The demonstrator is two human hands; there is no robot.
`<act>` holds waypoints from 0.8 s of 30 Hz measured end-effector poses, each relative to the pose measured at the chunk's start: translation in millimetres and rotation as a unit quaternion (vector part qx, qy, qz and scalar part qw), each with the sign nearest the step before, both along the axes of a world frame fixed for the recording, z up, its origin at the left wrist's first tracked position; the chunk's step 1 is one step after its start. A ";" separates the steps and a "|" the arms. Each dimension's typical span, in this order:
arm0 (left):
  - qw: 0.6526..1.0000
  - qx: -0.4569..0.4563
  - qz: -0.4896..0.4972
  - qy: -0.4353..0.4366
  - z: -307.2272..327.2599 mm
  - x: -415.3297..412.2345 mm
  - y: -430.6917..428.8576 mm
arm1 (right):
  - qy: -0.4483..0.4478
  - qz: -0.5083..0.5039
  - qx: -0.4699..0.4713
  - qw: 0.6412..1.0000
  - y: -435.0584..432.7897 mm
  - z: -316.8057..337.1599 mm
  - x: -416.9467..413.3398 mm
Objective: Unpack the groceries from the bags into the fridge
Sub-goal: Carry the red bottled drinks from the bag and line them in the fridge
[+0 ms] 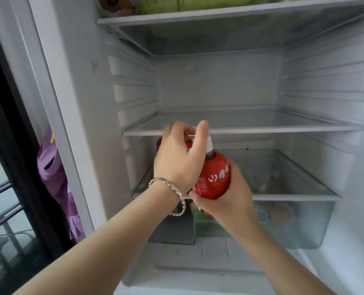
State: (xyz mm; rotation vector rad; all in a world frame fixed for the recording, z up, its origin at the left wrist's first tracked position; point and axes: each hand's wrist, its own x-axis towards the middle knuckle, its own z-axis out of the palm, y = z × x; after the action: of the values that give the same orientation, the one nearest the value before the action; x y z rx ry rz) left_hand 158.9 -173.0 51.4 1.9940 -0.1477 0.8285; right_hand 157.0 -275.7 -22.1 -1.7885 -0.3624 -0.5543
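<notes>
I face the open fridge [87,124]. My right hand [225,199] grips the lower body of a red-labelled drink bottle [216,175] with a white cap, holding it tilted over the front of the lower glass shelf [294,197]. Just left of it, my left hand [176,160], with a silver bracelet on the wrist, curls over the top of a second red bottle [159,143]. That bottle is mostly hidden behind the hand and stands at the shelf's left end. The left thumb points up in front of the middle shelf [262,130].
The middle shelf holds nothing. Green vegetables [198,4] lie on the top shelf. A clear crisper drawer [304,228] with produce sits under the lower shelf. A purple cloth [55,179] hangs left of the fridge beside a dark window frame [10,145].
</notes>
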 end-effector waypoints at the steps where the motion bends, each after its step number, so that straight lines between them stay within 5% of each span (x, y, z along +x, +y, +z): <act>1: 1.000 0.025 0.003 0.008 -8.1 3.6 1.0 | 0.000 -0.030 0.030 0.999 -5.8 -4.0 3.8; 6: 0.977 0.166 0.109 0.075 -51.7 24.9 4.1 | 0.021 -0.108 0.058 0.992 -21.8 -10.3 29.6; 12: 0.944 0.088 0.117 0.296 -55.3 81.8 6.4 | 0.121 -0.094 -0.037 0.987 -10.1 -2.6 74.4; 17: 0.922 0.141 0.160 0.323 -61.8 126.2 2.6 | 0.191 -0.227 -0.254 0.920 6.8 2.2 123.5; 24: 0.900 0.225 0.142 0.346 -70.3 162.9 6.7 | 0.228 -0.278 -0.315 0.878 23.2 -1.6 182.5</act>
State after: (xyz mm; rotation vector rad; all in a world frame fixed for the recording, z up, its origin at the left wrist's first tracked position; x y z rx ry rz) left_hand 321.7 -166.3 -18.9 2.6743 0.4112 0.2103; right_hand 339.5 -252.5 -23.7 -2.6077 0.3666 -0.3984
